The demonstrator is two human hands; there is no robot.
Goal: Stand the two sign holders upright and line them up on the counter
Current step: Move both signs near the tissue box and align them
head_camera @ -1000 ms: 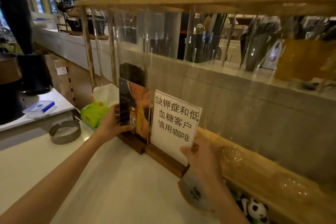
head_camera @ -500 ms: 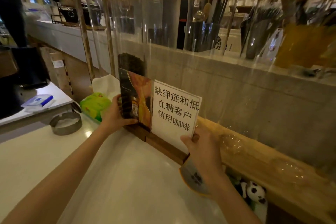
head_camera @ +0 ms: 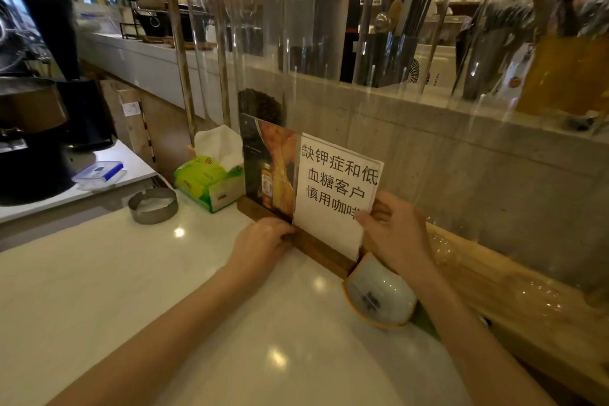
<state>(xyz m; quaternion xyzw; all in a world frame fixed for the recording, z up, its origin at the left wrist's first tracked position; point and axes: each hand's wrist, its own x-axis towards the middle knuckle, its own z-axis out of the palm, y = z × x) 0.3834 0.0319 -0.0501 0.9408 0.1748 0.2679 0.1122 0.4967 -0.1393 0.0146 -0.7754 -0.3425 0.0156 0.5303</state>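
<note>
Two sign holders stand upright side by side on the white counter, against the concrete wall. The left one, the picture sign holder, shows a dark and orange bottle advert. The right one, the white text sign holder, carries black characters. Both sit in dark wooden bases that form one line. My left hand rests on the wooden base where the two holders meet. My right hand grips the right edge of the white text sign holder, covering its lower right corner.
A green tissue pack lies just left of the signs. A metal ring sits further left. A pale ceramic dish leans under my right wrist. A wooden ledge runs along the wall. Dark machines stand at far left.
My left hand dropped from the picture sign's left edge to the wooden base at the join. My right hand stays at the white sign's right edge. The view shifted slightly.
</note>
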